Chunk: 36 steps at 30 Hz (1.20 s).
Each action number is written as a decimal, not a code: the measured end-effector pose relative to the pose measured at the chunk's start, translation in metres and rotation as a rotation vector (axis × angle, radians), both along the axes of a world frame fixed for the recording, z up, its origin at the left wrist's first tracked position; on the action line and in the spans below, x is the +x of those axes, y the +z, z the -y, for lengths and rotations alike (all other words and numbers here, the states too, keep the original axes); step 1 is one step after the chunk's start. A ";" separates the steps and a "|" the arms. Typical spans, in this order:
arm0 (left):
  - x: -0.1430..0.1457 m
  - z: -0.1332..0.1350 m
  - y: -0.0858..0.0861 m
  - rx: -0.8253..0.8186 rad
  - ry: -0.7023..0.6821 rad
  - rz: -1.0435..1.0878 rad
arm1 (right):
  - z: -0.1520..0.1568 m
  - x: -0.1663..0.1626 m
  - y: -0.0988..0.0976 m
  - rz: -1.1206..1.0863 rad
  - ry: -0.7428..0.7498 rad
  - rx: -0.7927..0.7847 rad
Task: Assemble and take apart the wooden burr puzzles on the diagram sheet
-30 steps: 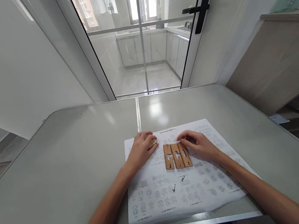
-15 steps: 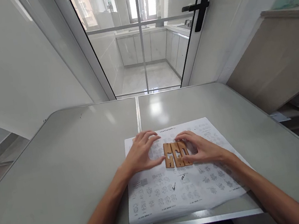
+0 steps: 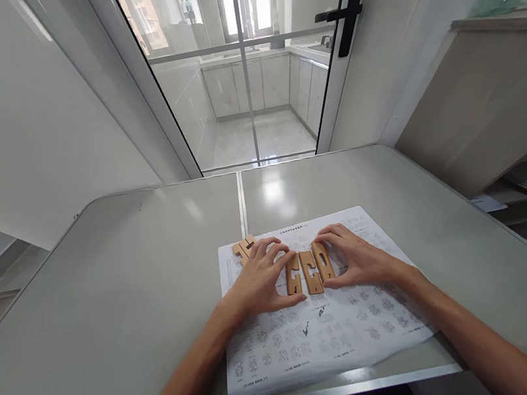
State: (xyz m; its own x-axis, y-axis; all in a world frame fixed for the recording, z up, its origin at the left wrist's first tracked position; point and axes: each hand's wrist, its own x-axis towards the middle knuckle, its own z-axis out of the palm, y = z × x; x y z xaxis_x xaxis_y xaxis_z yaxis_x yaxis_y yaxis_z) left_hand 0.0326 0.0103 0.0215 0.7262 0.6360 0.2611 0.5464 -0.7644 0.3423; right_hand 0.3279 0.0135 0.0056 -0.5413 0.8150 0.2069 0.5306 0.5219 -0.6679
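Observation:
Three flat notched wooden puzzle pieces stand side by side on a printed sheet. My left hand (image 3: pixel 263 280) spans the left wooden puzzle piece (image 3: pixel 291 284), fingertips at its far end and thumb at its near end. Untouched between the hands is the middle wooden puzzle piece (image 3: pixel 310 276), with a notch in its side and a dark mark. My right hand (image 3: pixel 359 259) grips the right wooden puzzle piece (image 3: pixel 323 261), which has a long slot, by its two ends. More notched wooden pieces (image 3: pixel 244 248) lie behind my left hand, partly covered by it.
The large white sheet (image 3: pixel 296 351) carries rows of small printed diagrams and lies near the front edge of a grey table (image 3: pixel 136 309). A metal seam (image 3: pixel 242 204) divides the tabletop. Beyond are a glass door (image 3: pixel 278 129) and, at right, wooden shelves (image 3: pixel 467 101).
My left hand has moved right and closed around the left piece, which has shifted slightly left. The right piece has separated a little from the middle one. More wooden pieces now show behind my left hand.

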 end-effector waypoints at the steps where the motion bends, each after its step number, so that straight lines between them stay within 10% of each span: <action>1: 0.000 0.000 0.002 -0.002 -0.003 -0.002 | 0.000 0.000 0.000 -0.004 -0.007 0.005; 24: 0.005 -0.001 0.000 0.100 0.240 0.037 | 0.005 -0.022 -0.007 -0.164 -0.064 0.157; 36: 0.024 0.010 -0.002 -1.082 0.152 0.692 | 0.004 -0.027 -0.012 -0.344 -0.150 0.160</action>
